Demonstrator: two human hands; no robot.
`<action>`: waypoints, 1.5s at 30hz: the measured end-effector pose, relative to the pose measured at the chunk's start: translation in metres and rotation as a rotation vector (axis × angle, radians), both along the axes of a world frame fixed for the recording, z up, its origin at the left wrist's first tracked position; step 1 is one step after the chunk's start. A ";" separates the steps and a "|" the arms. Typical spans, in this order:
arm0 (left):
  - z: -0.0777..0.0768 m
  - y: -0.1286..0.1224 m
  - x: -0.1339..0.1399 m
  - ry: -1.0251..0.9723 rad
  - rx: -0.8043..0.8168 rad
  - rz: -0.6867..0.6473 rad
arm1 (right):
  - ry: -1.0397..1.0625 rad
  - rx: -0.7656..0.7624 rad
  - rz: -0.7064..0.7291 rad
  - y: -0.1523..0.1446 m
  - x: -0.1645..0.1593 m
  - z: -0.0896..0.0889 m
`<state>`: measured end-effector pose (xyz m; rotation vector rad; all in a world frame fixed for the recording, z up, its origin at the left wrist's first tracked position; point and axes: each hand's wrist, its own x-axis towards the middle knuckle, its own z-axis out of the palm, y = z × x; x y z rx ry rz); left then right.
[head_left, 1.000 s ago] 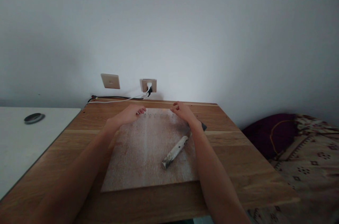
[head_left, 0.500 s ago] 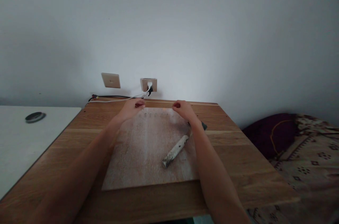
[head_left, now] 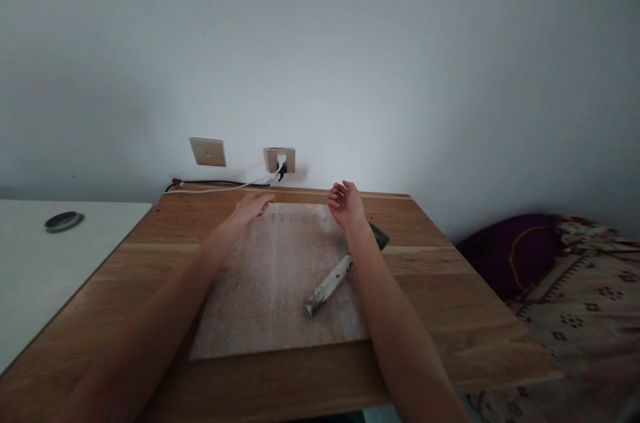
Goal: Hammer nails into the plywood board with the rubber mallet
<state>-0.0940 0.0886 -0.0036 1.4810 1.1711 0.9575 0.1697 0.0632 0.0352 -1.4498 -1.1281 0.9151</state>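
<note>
My left hand (head_left: pixel 253 206) is at the back left corner of a pale, whitish board (head_left: pixel 260 290), its fingers stretched forward and nothing visible in them. My right hand (head_left: pixel 345 202) is raised over the back right corner, palm turned inward and fingers loosely spread, holding nothing. A tool with a worn white handle (head_left: pixel 328 286) lies slantwise on the board. Its dark head (head_left: pixel 380 236) shows beyond my right forearm, which hides the part between. Several small, thin marks or pins, too small to make out, line the board's back edge.
The wooden table (head_left: pixel 425 296) meets a white wall with a socket (head_left: pixel 280 160) and plugged-in cables along the back. To the left is a white surface (head_left: pixel 60 276) with a dark oval object (head_left: pixel 64 221). Patterned fabric (head_left: pixel 590 316) and a purple cushion-like bundle (head_left: pixel 510 256) lie at right.
My right hand has turned and opened from a curled grip at the board's back right corner. My left hand has lowered slightly and its fingers have uncurled.
</note>
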 end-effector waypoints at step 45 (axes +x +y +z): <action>0.004 -0.032 0.026 0.942 0.480 -0.120 | -1.076 -0.056 0.274 -0.028 -0.053 -0.019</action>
